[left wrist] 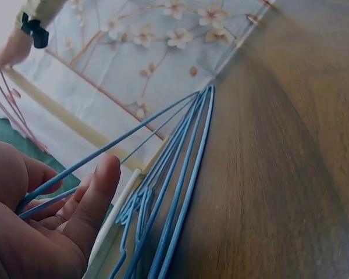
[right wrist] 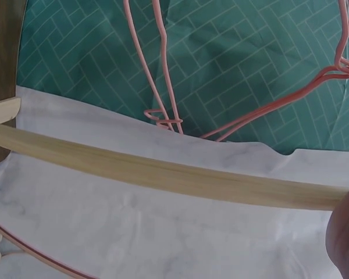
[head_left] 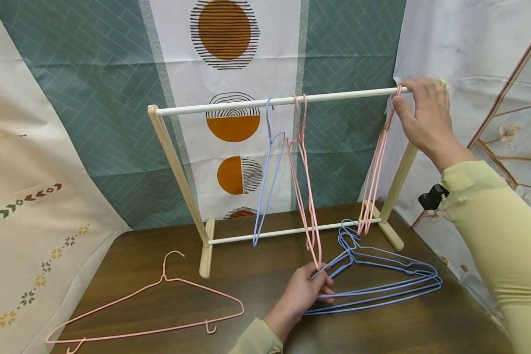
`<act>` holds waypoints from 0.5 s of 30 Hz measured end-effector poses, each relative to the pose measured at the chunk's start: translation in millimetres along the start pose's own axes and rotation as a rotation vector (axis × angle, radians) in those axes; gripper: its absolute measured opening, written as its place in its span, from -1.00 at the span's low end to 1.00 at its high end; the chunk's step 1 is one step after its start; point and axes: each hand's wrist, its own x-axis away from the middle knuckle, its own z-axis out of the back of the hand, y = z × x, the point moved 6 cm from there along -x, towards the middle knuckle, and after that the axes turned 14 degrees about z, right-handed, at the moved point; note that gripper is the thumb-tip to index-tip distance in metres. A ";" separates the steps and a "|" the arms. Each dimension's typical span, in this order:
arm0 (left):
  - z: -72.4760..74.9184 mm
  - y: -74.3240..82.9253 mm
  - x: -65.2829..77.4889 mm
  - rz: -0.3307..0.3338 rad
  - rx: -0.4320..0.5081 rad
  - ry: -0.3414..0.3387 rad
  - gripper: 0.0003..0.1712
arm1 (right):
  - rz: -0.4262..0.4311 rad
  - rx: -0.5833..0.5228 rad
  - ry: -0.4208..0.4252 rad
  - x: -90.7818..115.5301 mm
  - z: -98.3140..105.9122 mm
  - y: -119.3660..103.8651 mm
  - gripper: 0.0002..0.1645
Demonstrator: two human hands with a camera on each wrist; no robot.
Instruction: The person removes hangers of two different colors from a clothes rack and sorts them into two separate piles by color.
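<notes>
My left hand (head_left: pixel 303 290) is low in front of the rack and grips one end of a blue hanger (left wrist: pixel 99 154). The hanger's wires run between the thumb and fingers in the left wrist view. More blue hangers (head_left: pixel 398 292) lie overlapping on the table at the right, hooks toward the rack. My right hand (head_left: pixel 429 115) holds the right end of the white top rail (head_left: pixel 349 94), fingers over it. Its thumb is right beside the hooks of a bunch of pink hangers (head_left: pixel 376 172). In the right wrist view, only a sliver of this hand shows.
Nearer the middle of the rail hang a blue hanger (head_left: pixel 265 196) and several pink hangers (head_left: pixel 307 187). One pink hanger (head_left: pixel 146 305) with small hooks lies flat at the table's left. The rack has wooden side posts (head_left: pixel 177 167) and a white lower bar (head_left: pixel 243 237). Patterned cloths surround the table.
</notes>
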 end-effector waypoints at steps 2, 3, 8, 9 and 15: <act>2.2 -0.5 -0.7 -0.001 -0.027 0.012 -0.69 | 0.001 -0.001 0.000 0.0 0.1 -0.1 -0.28; 3.5 -0.4 -1.0 -0.006 -0.049 0.022 -0.68 | 0.002 -0.002 0.001 0.1 0.1 -0.3 -0.28; 10.6 7.7 0.4 -0.148 -0.390 0.158 -0.69 | -0.001 -0.009 -0.001 0.5 -0.5 -0.4 -0.28; 11.5 10.6 1.6 -0.199 -0.499 0.203 -0.72 | 0.000 -0.009 0.000 0.6 -0.4 -0.5 -0.29; 14.3 26.0 12.5 -0.408 -0.960 0.404 -0.83 | -0.001 -0.007 0.002 0.0 0.4 -0.5 -0.30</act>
